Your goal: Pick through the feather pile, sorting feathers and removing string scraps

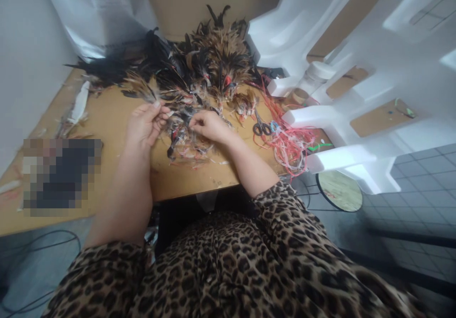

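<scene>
Between the thumb and fingers of my left hand [147, 118] is pinched a small bunch of brown feathers [142, 88], its tips fanned up and away from me. My right hand [210, 126] is closed, its fingertips down at the pile of loose feathers [188, 142] in front of me; whatever they pinch is hidden. Black feathers [124, 66] lie in a long heap behind my left hand. Beyond my right hand rises a thick mass of brown feathers [228, 47], with bits of red tie showing low in it.
Right of my right hand lie black-handled scissors [262, 128] and a tangle of pink-red string [290, 149]. White foam packing pieces [335, 118] crowd the table's right side. A silvery bag [103, 19] stands at the back left. A white feather [80, 102] lies on the left.
</scene>
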Demonstrator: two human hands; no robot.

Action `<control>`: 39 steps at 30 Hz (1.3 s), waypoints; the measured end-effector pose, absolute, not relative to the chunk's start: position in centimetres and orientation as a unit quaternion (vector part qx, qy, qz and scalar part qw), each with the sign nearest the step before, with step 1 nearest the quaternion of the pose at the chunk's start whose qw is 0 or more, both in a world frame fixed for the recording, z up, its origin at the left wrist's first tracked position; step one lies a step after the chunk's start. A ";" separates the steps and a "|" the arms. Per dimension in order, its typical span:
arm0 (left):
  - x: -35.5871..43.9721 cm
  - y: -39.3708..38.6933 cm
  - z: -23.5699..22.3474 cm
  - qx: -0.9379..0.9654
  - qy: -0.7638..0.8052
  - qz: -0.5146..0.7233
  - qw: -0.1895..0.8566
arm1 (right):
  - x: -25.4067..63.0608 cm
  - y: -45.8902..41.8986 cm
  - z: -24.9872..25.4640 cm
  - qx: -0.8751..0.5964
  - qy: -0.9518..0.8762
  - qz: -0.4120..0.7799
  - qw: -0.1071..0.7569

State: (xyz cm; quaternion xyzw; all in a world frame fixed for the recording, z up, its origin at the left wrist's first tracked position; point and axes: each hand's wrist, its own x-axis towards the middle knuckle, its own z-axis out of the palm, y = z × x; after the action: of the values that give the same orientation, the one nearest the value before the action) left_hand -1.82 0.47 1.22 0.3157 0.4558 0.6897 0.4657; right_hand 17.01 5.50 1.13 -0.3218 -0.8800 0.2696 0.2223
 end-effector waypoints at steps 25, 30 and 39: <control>-1.4 0.9 0.3 0.317 0.472 0.665 0.485 | 13.9 5.7 0.0 -0.325 -0.894 0.209 0.229; -1.4 0.9 0.3 0.322 0.460 0.666 0.491 | 15.0 7.2 0.0 -0.297 -0.785 0.436 0.325; -1.3 0.3 0.9 0.331 0.414 0.671 0.519 | 15.2 7.1 -0.2 -0.271 -0.728 0.518 0.359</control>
State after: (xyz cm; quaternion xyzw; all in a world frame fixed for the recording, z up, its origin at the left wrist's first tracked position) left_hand -1.31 0.31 0.90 0.3311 0.4144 0.6706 0.5186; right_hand 15.19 7.15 -0.19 -0.2710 -0.7279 0.5178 0.3586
